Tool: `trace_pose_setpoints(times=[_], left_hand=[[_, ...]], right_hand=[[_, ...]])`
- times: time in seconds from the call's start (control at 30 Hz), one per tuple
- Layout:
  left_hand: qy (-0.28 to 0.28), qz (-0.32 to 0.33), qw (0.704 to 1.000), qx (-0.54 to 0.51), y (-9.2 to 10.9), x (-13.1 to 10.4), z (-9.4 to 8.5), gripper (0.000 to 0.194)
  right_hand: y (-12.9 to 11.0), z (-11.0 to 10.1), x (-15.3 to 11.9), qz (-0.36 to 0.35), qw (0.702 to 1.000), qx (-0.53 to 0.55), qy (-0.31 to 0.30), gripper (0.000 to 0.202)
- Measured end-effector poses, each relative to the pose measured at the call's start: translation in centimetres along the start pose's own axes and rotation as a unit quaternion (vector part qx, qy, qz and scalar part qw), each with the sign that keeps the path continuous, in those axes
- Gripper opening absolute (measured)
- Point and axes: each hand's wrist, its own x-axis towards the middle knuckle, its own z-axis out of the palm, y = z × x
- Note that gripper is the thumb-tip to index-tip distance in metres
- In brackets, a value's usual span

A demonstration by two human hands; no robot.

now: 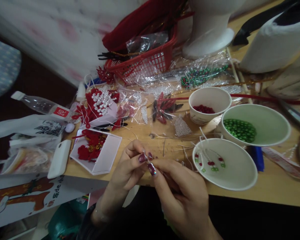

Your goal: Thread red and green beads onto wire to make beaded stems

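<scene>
Above the table's front edge, my left hand (130,166) and my right hand (181,190) meet fingertip to fingertip. Both are closed in a pinch on a fine, pale strand (148,160); whether it is thread or wire I cannot tell, and most of it is hidden by the fingers. Just right of my right hand stands a paper bowl (237,166) with short beaded strands (212,163) of red, green and white over its inner wall. Behind it are a bowl of green beads (240,130) and a smaller one with dark red beads (203,109).
Left of my hands sits a white hexagonal box (106,151) with red fuzzy pieces. A white phone-like object (59,159) and a plastic bottle (41,104) lie further left. Behind are bagged beads (202,75), a pearl cluster (182,126) and a red basket (150,65).
</scene>
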Motion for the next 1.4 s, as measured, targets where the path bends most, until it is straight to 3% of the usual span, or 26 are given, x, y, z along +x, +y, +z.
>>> trace_pose_setpoints(times=[0.3, 0.53, 0.67, 0.8, 0.93, 1.1, 1.23, 1.4], left_hand=[[0.012, -0.028, 0.999, -0.034, 0.0, 0.0, 0.3, 0.031], [-0.008, -0.017, 0.999, -0.03, -0.1, 0.1, 0.0, 0.028], [-0.04, 0.028, 0.999, -0.002, -0.3, 0.2, -0.4, 0.024], [-0.091, 0.114, 0.988, 0.042, -0.5, 0.6, -1.0, 0.013], [-0.105, 0.255, 0.951, 0.14, -0.3, 0.7, -1.6, 0.012], [-0.096, 0.416, 0.856, 0.291, 0.6, 0.4, -2.0, 0.021], [-0.089, 0.481, 0.797, 0.355, 1.1, -0.1, -2.1, 0.027], [-0.079, 0.499, 0.773, 0.385, 1.1, -0.4, -2.2, 0.026]], right_hand=[[0.2, -0.2, 0.1, -0.005, 1.0, -0.002, -0.016, 0.02], [0.3, -0.2, 0.1, -0.01, 1.0, 0.006, -0.009, 0.019], [0.2, -0.2, 0.3, -0.01, 1.0, 0.014, -0.013, 0.018], [0.2, -0.2, 0.2, -0.012, 1.0, 0.023, -0.01, 0.017], [0.5, 0.0, 0.2, -0.003, 0.999, 0.045, -0.002, 0.02], [1.0, 0.3, 0.4, 0.023, 0.998, 0.065, -0.011, 0.022], [1.2, 0.3, 0.4, 0.025, 0.996, 0.077, -0.032, 0.024], [1.4, 0.4, 0.2, 0.013, 0.995, 0.071, -0.065, 0.027]])
